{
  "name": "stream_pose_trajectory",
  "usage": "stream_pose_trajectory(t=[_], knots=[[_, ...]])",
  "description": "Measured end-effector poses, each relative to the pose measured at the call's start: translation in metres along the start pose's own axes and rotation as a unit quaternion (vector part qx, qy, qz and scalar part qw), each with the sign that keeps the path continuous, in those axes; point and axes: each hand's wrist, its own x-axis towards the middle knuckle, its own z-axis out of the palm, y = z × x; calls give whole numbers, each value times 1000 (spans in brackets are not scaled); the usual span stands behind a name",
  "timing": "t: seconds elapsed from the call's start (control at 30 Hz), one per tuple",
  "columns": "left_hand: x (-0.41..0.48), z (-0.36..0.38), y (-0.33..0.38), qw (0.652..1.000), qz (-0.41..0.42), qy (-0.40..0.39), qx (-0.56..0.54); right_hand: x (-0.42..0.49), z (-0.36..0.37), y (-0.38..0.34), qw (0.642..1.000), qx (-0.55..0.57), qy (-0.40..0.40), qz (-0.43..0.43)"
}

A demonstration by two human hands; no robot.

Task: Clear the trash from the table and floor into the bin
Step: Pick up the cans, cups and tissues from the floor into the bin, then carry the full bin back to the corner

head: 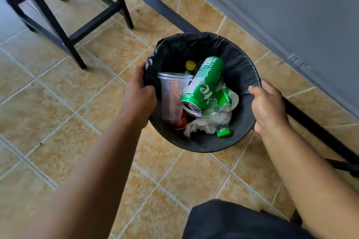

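So the bin (242, 75), lined with a black bag, is gripped at its rim on both sides: the left hand (138, 96) is clamped over the left edge and the right hand (269, 104) is curled shut on the right edge, above a tan tiled floor (58, 103). Inside, a green can (204, 85) is seen lying on a crushed green-capped plastic bottle (221, 110), with a clear plastic cup (172, 95) beside it, crumpled tissue (198, 127) underneath and a yellow-capped bottle (190, 66) behind. Black chair legs (64, 31) are left standing nearby, by a grey wall (291, 6).

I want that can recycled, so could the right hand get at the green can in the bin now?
Probably yes: the green can lies on top, uncovered, but the right hand grips the bin rim and must let go.
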Motion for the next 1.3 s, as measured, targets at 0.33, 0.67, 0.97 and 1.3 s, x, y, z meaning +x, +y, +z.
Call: stream_pose_trajectory(t=[0.33, 0.67, 0.97, 1.3], knots=[[-140, -110, 151, 992, -51, 102, -50, -108, 8, -185, 995, -24, -77, 55], [-325, -221, 374, 992, -56, 115, -14, -260, -33, -400, 987, -29, -125, 97], [-406, -242, 477, 999, 5, 26, 36, -380, -108, -495, 998, 2, -6, 70], [-495, -160, 518, 970, 84, -202, 100, -511, -242, -472, 963, 136, 209, 104]])
